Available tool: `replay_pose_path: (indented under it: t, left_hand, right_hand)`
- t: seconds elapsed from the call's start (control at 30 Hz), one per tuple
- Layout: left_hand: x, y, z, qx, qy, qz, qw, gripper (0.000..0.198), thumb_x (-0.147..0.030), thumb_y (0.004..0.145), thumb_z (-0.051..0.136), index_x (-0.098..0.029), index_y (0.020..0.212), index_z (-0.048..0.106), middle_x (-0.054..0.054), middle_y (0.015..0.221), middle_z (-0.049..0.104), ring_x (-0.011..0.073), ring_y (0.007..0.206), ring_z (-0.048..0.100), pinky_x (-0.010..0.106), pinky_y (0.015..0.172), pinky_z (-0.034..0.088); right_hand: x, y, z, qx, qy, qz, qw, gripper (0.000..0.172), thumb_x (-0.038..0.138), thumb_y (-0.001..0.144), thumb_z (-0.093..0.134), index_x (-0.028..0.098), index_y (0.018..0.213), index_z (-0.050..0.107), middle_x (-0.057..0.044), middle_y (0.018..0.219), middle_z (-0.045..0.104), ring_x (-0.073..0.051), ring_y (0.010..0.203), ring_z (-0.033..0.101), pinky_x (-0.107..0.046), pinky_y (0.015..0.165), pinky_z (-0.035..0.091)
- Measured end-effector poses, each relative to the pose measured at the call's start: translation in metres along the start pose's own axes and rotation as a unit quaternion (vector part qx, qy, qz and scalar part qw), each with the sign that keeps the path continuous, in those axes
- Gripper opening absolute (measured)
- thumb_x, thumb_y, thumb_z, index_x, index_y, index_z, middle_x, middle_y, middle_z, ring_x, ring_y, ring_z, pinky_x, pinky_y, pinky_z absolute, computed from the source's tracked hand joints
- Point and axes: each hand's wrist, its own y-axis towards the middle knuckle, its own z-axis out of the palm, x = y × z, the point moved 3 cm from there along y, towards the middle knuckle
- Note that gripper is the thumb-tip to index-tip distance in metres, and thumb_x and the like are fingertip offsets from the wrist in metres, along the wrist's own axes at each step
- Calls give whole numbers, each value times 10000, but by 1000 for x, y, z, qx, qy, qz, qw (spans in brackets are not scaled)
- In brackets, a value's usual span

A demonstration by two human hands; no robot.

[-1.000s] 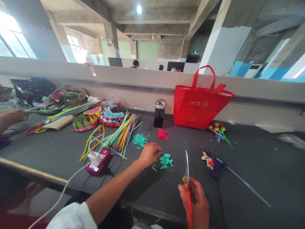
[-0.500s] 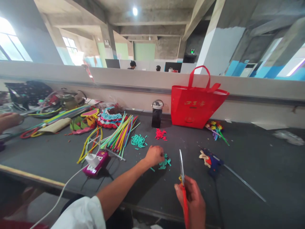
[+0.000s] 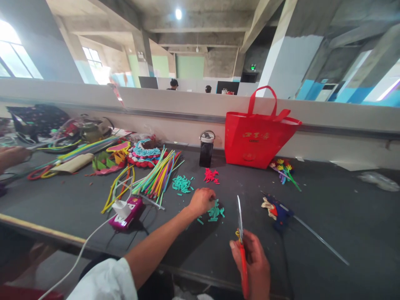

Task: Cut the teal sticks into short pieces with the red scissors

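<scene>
My left hand (image 3: 202, 201) is closed, fingertips down at the left edge of a small pile of teal cut pieces (image 3: 216, 211). Whatever those fingertips pinch, if anything, is hidden. In my right hand (image 3: 256, 260) is a pair of scissors (image 3: 243, 264) with orange-red handles, its blades pointing up and away from me. Just beyond my left hand lie a second heap of teal pieces (image 3: 182, 184) and a smaller heap of red pieces (image 3: 211, 176).
A bundle of coloured sticks (image 3: 159, 175) and a purple power strip (image 3: 127, 213) lie left. Behind stand a dark bottle (image 3: 206, 152) and a red bag (image 3: 256, 141). A blue glue gun (image 3: 283, 216) with a long clear stick lies right. Another person's hand (image 3: 12, 157) shows far left.
My left hand has risen slightly from the teal pile. The scissors stay in my right hand, almost unmoved.
</scene>
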Motion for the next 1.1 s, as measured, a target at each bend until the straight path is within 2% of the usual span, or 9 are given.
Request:
replay_pose_path:
  t: [0.13,0.27,0.43,0.6,0.77,0.9,1.0,1.1]
  left_hand:
    - [-1,4,2,30,12,-14,999,106,-166,753,609,-194,776,708,66,886,725,225,910,636,337,833,449]
    - [-3,6,11,39,1,-33,999,110,-254,818,632,-156,795,674,58,872,703,207,880,632,395,851,463]
    - [0,3,9,11,-70,-45,996,71,-152,702,621,-182,728,680,44,734,685,206,767,632,300,719,446]
    - [5,-4,-1,-27,-196,-22,980,117,-113,641,590,-172,718,655,-1,705,633,152,701,562,245,654,395]
    - [10,-9,5,-30,-363,-36,930,105,-149,632,623,-162,734,645,-47,595,552,110,585,500,216,558,365]
    - [11,-13,16,-7,-494,-69,866,285,-284,620,718,-153,869,675,-21,639,629,119,568,559,237,567,433]
    - [9,-17,17,5,-559,-103,823,358,-383,557,797,-139,791,679,8,612,653,137,538,590,264,560,464]
    - [4,-24,9,-1,-599,-131,790,402,-436,499,845,-140,694,655,5,545,635,133,475,577,261,520,459]
  right_hand:
    - [-6,0,-1,4,-8,25,1000,463,419,679,775,183,1042,610,-39,862,732,-182,735,689,-259,670,567]
    - [-10,1,-2,6,-7,32,999,481,435,675,773,183,1049,603,-43,885,729,-186,772,688,-259,689,564]
    - [-8,1,-2,9,-6,25,1000,462,424,666,776,191,1031,612,-36,859,732,-188,756,691,-257,675,561]
    - [-8,0,-2,4,-12,24,1000,473,427,661,777,192,1037,612,-30,863,726,-179,750,686,-253,680,562]
    - [-7,0,-1,8,-8,30,999,480,444,661,773,189,1034,611,-36,865,718,-179,748,678,-260,678,565]
    - [-2,-1,0,7,-2,35,999,487,451,651,776,186,1026,614,-26,815,711,-171,696,670,-255,646,562]
    - [-2,0,1,7,-1,30,1000,488,452,648,778,186,1020,609,-26,805,712,-174,696,674,-255,646,563]
    - [-5,1,1,12,-14,19,1000,495,458,659,772,184,1033,601,-33,808,717,-183,707,683,-264,652,566]
